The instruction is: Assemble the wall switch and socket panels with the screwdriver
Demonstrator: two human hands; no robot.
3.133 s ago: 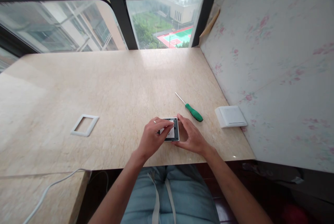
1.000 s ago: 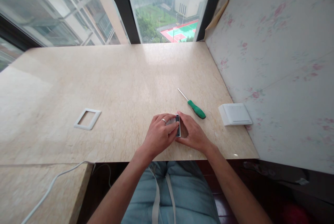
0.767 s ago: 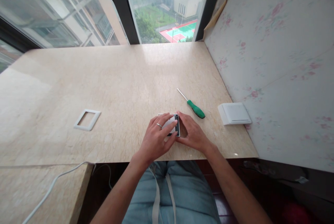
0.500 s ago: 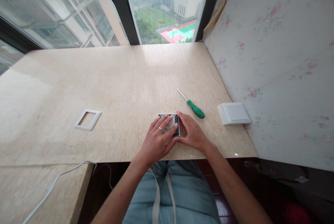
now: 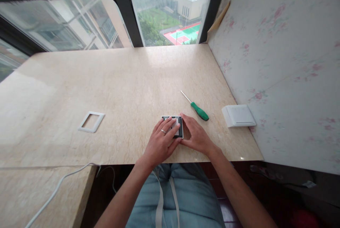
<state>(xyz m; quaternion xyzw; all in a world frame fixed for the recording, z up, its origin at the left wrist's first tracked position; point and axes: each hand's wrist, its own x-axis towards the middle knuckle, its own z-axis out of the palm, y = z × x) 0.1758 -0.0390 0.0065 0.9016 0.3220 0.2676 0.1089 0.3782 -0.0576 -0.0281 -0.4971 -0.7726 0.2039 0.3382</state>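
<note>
A small square switch module (image 5: 175,123) with a dark frame and white face lies flat on the marble counter (image 5: 119,90) near its front edge. My left hand (image 5: 160,142) rests on top of it, fingers stretched flat over the white face, a ring on one finger. My right hand (image 5: 196,136) holds the module's right side, thumb and fingers against its edge. Most of the module is hidden under my fingers.
A green-handled screwdriver (image 5: 197,108) lies just right of the hands. A white wall switch (image 5: 238,115) sits by the flowered wall (image 5: 278,61). A white rectangular frame (image 5: 91,121) lies to the left. A white cable (image 5: 58,185) crosses the lower counter.
The module was tilted up on edge between my hands a second ago; now it lies flat, and my left fingers have spread over its face. My right hand has hardly moved.
</note>
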